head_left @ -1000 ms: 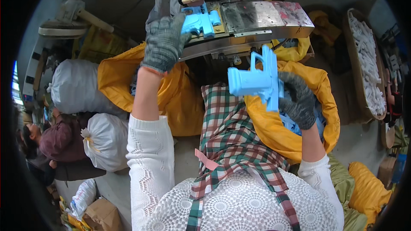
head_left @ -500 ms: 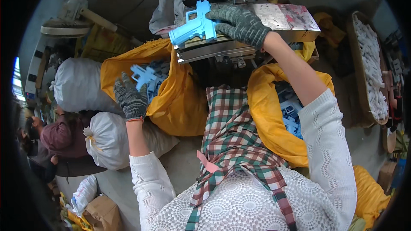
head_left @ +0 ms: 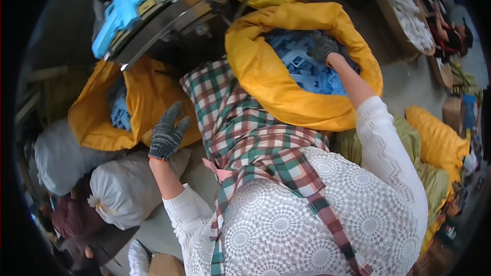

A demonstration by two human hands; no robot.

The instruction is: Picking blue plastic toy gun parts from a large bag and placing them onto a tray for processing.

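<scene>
Blue toy gun (head_left: 118, 16) lies on upper-left worktop (head_left: 169, 24); pieces (head_left: 299, 65) remain in upper-right sack (head_left: 286, 110); left hand (head_left: 169, 133) splayed, empty; right hand's (head_left: 326, 47) grip unclear.

From my end this looks like a small factory workshop: a metal machine (head_left: 176, 18) stands far left, an open yellow sack (head_left: 245, 61) brims with blue plastic parts (head_left: 302, 66). Far right, I see a long tray (head_left: 391, 11) piled with white pieces (head_left: 409, 5).
</scene>
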